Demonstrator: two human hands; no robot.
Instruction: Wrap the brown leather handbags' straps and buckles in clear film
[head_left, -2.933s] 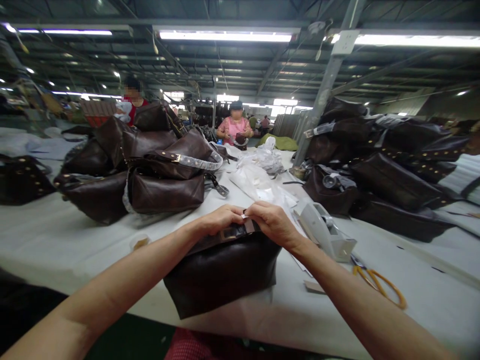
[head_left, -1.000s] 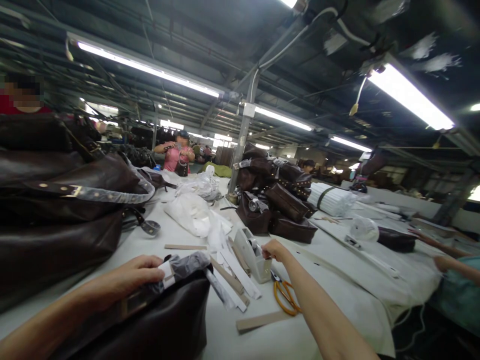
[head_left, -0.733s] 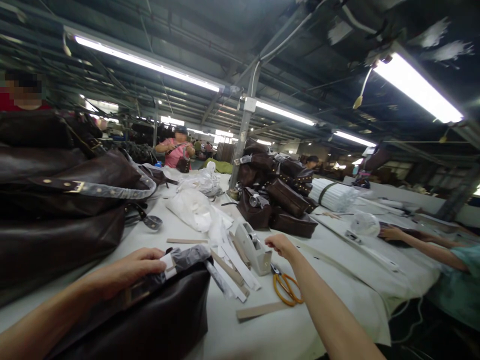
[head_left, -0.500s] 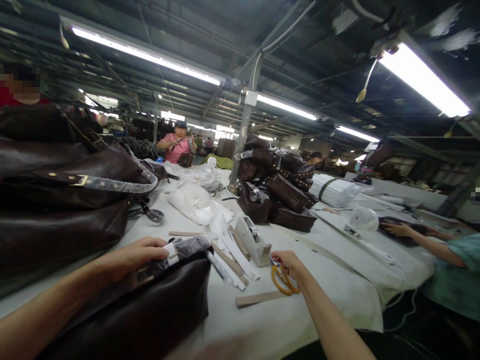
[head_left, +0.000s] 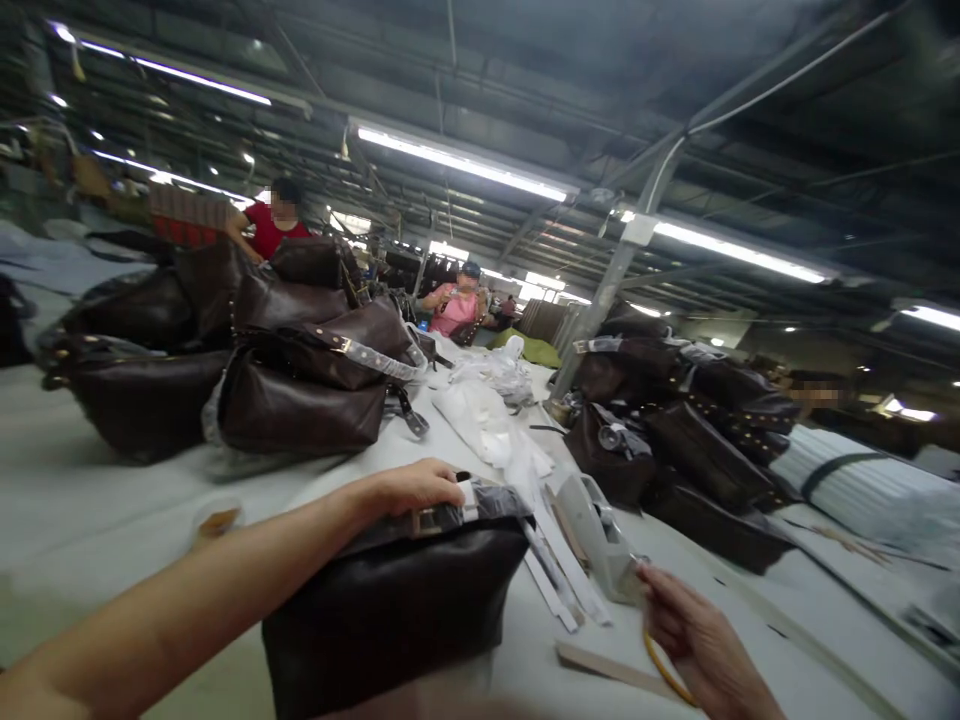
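My left hand grips the top of a dark brown leather handbag, its fingers closed beside the buckle and a white wrap on the film-covered strap. The bag stands upright on the table in front of me. My right hand is closed, fingertips pinched at the front end of a grey tape dispenser. The yellow handle of a pair of scissors hangs from that hand; its blades are hidden. Whether tape is between the fingertips is too blurred to tell.
Brown handbags are piled at the left, and another heap lies right of a metal post. White paper strips and crumpled wrapping lie mid-table. A person in pink and one in red are across the table.
The view has swung left, so things sit further right. The bag in my left hand is now more upright. My right hand stays by the dispenser, its fingertips now at the front end.
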